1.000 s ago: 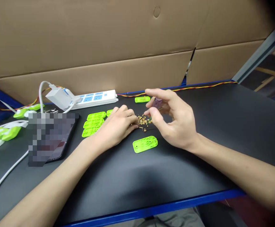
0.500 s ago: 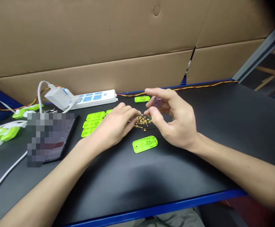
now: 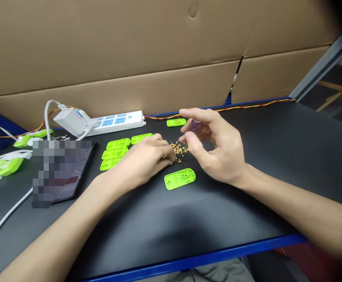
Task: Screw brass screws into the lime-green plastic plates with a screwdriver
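My right hand point(image 3: 221, 147) holds a small screwdriver point(image 3: 195, 127) by its purple handle, its thin green shaft pointing down at a pile of small brass parts point(image 3: 178, 149). Curled at the pile's left edge, the fingers of my left hand point(image 3: 149, 156) are pressed together near the table; whatever is between them is hidden. A bright green plastic shell half point(image 3: 180, 179) lies open side up just in front of the pile. Behind the hands sits a smaller green shell point(image 3: 176, 122) with bits of brass in it.
Several green shells point(image 3: 115, 153) lie left of my left hand. Further left are a dark tablet point(image 3: 73, 172), a white power strip point(image 3: 116, 122) with a plugged-in adapter point(image 3: 71, 122), white cables and green-and-white pieces point(image 3: 10, 166). A cardboard wall point(image 3: 159, 51) stands behind the black table point(image 3: 147, 231).
My left hand has drawn slightly toward me, its fingers closing at the near left edge of the brass pile. The right hand with the screwdriver has stayed almost still.
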{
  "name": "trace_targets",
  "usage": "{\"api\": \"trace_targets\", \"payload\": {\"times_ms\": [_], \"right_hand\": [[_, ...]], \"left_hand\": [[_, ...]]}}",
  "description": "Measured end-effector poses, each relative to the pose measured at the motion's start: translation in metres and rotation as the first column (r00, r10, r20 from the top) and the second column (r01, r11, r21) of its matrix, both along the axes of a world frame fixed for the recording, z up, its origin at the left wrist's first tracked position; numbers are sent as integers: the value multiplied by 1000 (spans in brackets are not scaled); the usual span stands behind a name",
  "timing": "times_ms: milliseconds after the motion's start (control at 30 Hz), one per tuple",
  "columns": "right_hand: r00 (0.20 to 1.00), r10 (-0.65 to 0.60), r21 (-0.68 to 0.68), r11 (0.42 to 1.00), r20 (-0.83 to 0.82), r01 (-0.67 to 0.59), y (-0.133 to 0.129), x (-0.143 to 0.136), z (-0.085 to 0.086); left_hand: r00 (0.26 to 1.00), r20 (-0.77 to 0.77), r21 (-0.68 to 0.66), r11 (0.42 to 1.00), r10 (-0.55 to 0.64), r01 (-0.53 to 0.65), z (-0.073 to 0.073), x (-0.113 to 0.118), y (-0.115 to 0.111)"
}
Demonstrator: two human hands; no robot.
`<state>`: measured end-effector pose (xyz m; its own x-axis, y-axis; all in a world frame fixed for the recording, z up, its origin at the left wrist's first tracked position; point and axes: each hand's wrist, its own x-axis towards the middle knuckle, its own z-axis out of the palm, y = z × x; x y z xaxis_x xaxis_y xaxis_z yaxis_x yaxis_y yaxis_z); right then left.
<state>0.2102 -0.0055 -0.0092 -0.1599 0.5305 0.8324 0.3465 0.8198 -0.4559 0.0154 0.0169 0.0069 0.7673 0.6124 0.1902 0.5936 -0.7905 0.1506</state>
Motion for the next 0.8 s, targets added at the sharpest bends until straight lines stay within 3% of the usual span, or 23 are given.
{"api": "trace_targets", "payload": {"times_ms": [233, 567, 800], "right_hand": [[1000, 5, 0, 1000, -7, -5, 1, 0, -1], [1000, -4, -8, 1000, 9, 4, 0, 0, 0], [1000, 8, 14, 1000, 5, -8, 1, 0, 0]], "left_hand": [[995, -95, -111, 994, -22, 12, 4, -4, -2], [992, -51, -87, 989, 114, -118, 8, -3, -5], [988, -106, -121, 984, 116, -129, 4, -2, -4]]}}
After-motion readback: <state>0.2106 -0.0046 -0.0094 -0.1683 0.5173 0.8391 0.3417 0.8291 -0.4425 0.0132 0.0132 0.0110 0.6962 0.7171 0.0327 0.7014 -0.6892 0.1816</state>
